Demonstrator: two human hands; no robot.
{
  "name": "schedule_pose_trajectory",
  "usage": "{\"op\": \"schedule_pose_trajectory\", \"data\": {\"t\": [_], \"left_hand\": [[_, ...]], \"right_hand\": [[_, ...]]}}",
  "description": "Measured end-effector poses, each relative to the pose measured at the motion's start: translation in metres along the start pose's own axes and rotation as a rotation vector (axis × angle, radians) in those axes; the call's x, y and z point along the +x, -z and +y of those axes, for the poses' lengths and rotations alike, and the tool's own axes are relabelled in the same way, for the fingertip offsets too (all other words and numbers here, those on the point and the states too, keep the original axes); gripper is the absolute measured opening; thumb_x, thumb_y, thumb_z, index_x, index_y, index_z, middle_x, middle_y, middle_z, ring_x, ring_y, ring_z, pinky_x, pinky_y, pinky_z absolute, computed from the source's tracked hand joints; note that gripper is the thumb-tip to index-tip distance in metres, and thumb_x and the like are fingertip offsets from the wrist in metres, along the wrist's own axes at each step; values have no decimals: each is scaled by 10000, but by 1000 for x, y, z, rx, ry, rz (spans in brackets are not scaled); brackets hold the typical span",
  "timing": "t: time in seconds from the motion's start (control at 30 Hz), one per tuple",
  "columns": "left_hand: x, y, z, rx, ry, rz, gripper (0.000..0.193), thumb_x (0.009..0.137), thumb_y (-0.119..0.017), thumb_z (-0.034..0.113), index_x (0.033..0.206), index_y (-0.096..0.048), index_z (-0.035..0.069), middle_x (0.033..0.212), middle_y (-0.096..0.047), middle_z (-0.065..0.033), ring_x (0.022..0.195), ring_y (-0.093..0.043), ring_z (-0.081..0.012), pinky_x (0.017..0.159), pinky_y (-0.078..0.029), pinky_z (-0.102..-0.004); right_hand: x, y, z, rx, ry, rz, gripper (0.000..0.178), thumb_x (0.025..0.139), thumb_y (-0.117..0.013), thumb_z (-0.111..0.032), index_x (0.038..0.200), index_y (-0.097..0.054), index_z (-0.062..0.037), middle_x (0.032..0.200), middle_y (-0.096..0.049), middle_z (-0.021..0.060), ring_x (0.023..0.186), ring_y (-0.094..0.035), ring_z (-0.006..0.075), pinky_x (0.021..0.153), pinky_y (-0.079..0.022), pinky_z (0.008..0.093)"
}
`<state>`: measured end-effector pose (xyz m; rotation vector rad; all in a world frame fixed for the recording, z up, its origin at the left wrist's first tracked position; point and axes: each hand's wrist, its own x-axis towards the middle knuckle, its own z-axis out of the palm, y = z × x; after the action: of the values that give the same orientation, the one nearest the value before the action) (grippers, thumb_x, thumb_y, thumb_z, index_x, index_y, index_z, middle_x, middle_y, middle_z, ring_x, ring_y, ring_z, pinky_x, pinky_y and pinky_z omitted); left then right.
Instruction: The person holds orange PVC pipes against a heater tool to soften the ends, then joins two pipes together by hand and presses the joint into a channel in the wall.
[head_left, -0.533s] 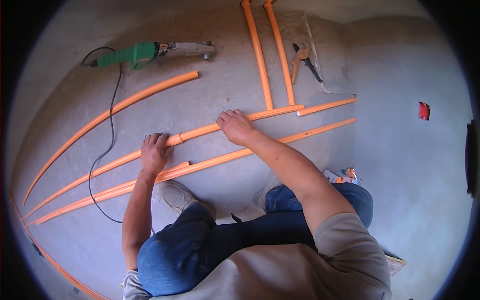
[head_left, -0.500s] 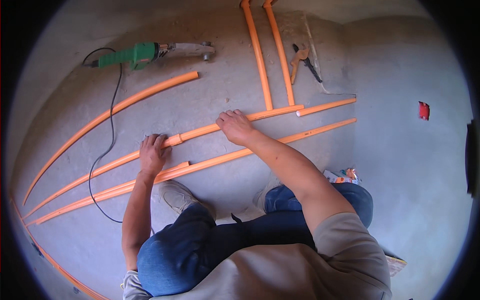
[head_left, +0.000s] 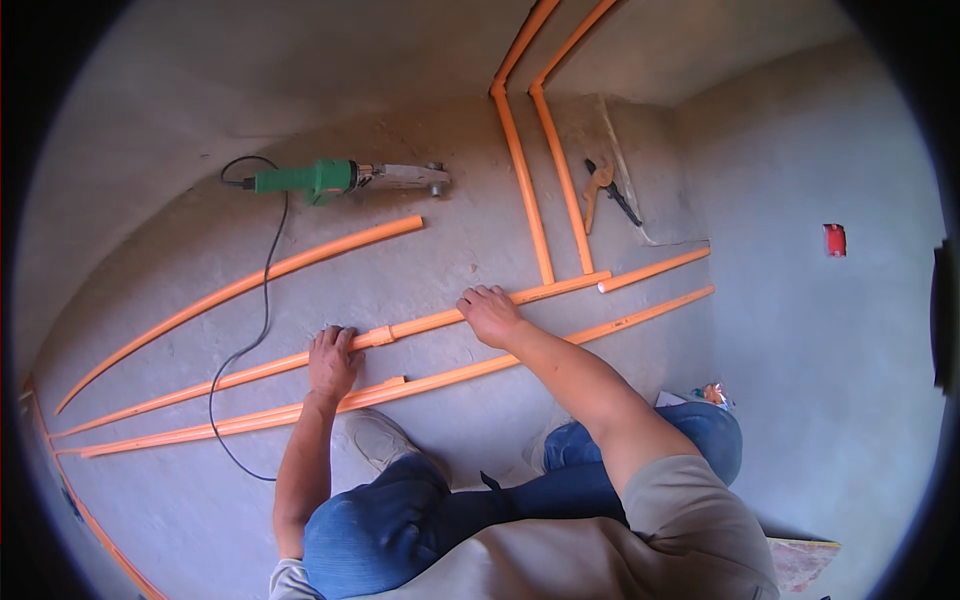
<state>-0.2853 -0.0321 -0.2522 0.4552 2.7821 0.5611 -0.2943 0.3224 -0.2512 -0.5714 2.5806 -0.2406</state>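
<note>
A long orange pipe (head_left: 430, 321) lies across the floor, with a coupling (head_left: 382, 336) joining its two lengths. Left of that coupling, my left hand (head_left: 334, 362) has its fingers wrapped over the pipe. On the other side my right hand (head_left: 489, 312) grips the same pipe from above. Two orange pipes (head_left: 524, 180) come down the wall and run along the floor towards it, ending close to its right part. Nearer my feet lies another long orange pipe (head_left: 540, 345), with a shorter length alongside its left part.
Beyond my left hand lies a green pipe-welding tool (head_left: 325, 179) with a black cable (head_left: 266, 290) trailing over the pipes. A loose orange pipe (head_left: 300, 261) lies before it. Pipe cutters (head_left: 602, 190) rest near the far wall. A red wall box (head_left: 835, 241) sits in the right wall.
The view has tilted up, so the floor things sit lower and more of the wall pipes shows. Both hands keep their places on the pipe.
</note>
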Motion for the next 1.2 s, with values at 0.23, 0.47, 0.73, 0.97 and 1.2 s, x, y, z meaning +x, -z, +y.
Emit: {"op": "schedule_pose_trajectory", "data": {"t": [0.23,0.47,0.73,0.97,1.2], "left_hand": [[0,-1,-1,-4,13,17,505,793,-818,184,1263,-664,79,1213,-626,-126,1164,-569,-346,1002,-450,-467],[3,-5,0,8,-4,28,475,807,-806,172,1252,-671,78,1207,-630,-116,1167,-575,-335,1007,-443,-458],[-3,-1,-2,-14,-11,68,412,799,-808,162,1190,-703,84,1157,-644,-113,1143,-586,-338,995,-455,-457],[7,-4,6,-82,-64,77,458,791,-828,235,1197,-676,87,1157,-639,-122,1134,-584,-356,1008,-467,-470],[14,-9,17,-82,-47,-12,482,821,-807,290,1246,-674,105,1202,-644,-97,1196,-571,-318,1043,-442,-462]], "right_hand": [[2,2,7,-29,-28,-28,227,941,-528,-90,1124,-662,-86,1197,-631,98,1194,-600,269,998,-475,459],[0,1,13,-6,-34,14,217,877,-556,-40,1069,-649,-82,1144,-630,96,1139,-601,285,950,-473,458],[2,5,5,47,-37,-85,270,927,-524,-60,1171,-637,-82,1267,-613,115,1256,-565,295,1049,-450,498],[-13,-12,32,-11,-68,70,322,903,-539,-39,1210,-629,-76,1267,-610,127,1249,-556,317,1049,-428,500],[-25,-8,51,-51,-111,58,301,864,-591,-17,1154,-644,-76,1173,-613,104,1194,-575,290,1001,-459,440]]}}
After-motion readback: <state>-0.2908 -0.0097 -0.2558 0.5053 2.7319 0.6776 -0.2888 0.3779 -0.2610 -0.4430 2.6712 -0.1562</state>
